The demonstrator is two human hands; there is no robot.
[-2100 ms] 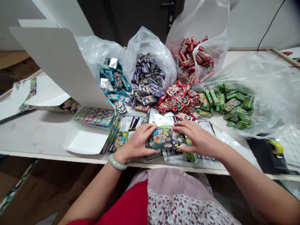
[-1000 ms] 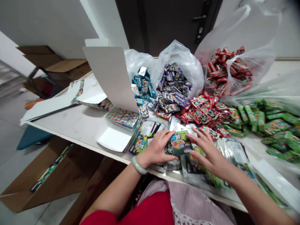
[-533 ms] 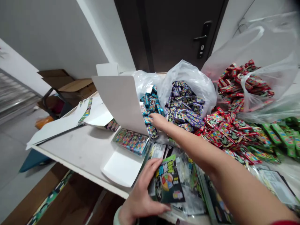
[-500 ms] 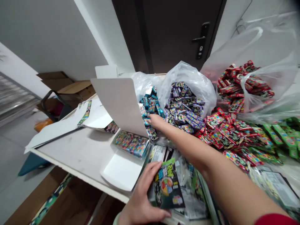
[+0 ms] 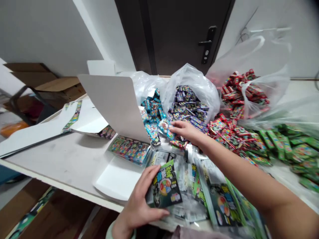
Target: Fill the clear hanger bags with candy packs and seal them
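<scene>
My left hand is closed on the left side of a black and green printed packet, fingers at its upper edge and thumb by its lower edge. My right hand reaches across the table and pinches a small blue packet at its right end. Behind that lies a heap of small blue packets, with purple packets spilling from a clear bag beside it. A white-lidded box stands left of my hands, with rows of small packets inside.
Red packets and green packets are heaped to the right. Clear plastic bags stand at the back by a dark door. More black and green pouches lie under my right forearm. Cardboard boxes sit beyond the table's left end.
My right hand has drawn back to the right from the blue heap with a small blue packet between its fingers. My left hand keeps the black packet; the view has shifted right.
</scene>
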